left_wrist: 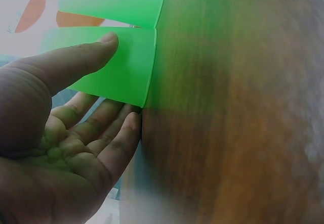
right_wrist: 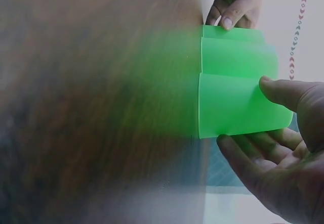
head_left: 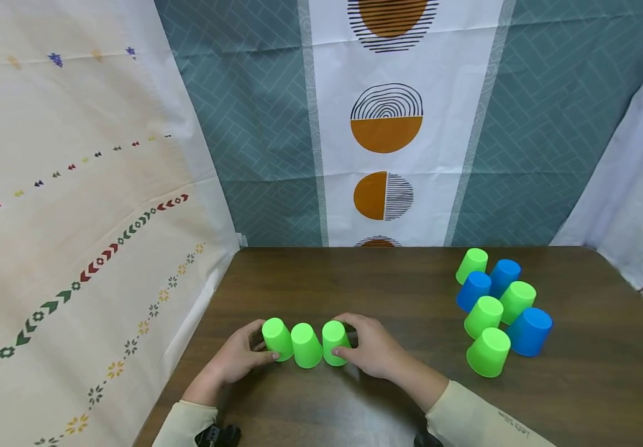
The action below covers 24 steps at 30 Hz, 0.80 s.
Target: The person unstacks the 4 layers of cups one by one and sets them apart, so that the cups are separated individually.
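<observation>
Three light green cups stand upside down in a row on the wooden table. My left hand (head_left: 240, 355) holds the left green cup (head_left: 276, 338), thumb on its near side and fingers at its outer side. The middle green cup (head_left: 306, 347) stands between the other two, untouched by fingers. With thumb in front and fingers behind, my right hand (head_left: 374, 347) holds the right green cup (head_left: 335, 338). In the right wrist view the row overlaps, with the held cup (right_wrist: 238, 107) nearest. The left wrist view shows the left cup's rim (left_wrist: 150, 72) down at the tabletop.
On the right of the table (head_left: 399, 292) stands a cluster of upside-down cups, several green (head_left: 487, 352) and three blue (head_left: 530, 332). A patterned curtain (head_left: 265, 124) hangs behind the table's back edge, and a cream cloth (head_left: 75, 248) hangs along the left.
</observation>
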{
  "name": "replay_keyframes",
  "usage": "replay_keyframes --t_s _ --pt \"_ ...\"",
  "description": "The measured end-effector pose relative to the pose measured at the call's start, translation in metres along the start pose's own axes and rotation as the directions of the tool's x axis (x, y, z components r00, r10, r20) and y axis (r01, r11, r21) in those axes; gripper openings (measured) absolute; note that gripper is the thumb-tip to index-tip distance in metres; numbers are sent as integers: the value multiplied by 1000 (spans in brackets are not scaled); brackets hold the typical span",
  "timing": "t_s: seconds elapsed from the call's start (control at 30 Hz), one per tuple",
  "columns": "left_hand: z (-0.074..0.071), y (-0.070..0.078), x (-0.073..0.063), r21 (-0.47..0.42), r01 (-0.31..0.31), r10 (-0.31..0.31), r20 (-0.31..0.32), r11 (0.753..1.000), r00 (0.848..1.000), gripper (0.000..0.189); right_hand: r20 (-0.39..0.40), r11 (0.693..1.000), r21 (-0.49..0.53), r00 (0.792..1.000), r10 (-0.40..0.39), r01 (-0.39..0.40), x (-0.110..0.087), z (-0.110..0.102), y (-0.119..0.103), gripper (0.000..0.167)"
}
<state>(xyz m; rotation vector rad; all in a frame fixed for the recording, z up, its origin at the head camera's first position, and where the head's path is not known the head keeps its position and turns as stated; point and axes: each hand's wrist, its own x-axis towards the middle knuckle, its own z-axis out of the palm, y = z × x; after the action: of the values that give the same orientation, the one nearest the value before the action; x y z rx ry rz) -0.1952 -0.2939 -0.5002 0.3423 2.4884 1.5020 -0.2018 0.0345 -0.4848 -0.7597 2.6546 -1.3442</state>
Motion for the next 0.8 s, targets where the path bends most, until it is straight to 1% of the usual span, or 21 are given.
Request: replay_keyframes --t_s 0.17,0.3,0.43,0.53,0.67,0.7,0.8 --pt "1 -1 0 -16 0 0 5 1000 1000 57 -4 1000 19 1000 1 -1 -1 -2 0 45" --pt "1 -1 0 -19 -3 3 6 1000 1000 57 -30 999 38 1000 8 -6 -5 -7 -1 45" --pt "0 -2 0 -13 7 -7 0 1000 1000 58 -58 999 28 998 23 -21 -9 -13 0 46" --pt "0 -1 0 -4 2 -2 -1 1000 1000 58 -71 999 21 997 29 -28 -13 -17 2 48" --pt "0 0 0 -2 -3 3 -2 1000 1000 58 -82 999 41 996 32 -29 -17 -23 6 50" --pt "0 0 0 -8 5 -5 -4 1000 1000 58 -87 999 44 996 31 -27 -18 -25 6 50" --pt "1 -1 0 -6 2 -2 0 1000 1000 58 -103 999 38 994 43 -39 -21 -29 7 52"
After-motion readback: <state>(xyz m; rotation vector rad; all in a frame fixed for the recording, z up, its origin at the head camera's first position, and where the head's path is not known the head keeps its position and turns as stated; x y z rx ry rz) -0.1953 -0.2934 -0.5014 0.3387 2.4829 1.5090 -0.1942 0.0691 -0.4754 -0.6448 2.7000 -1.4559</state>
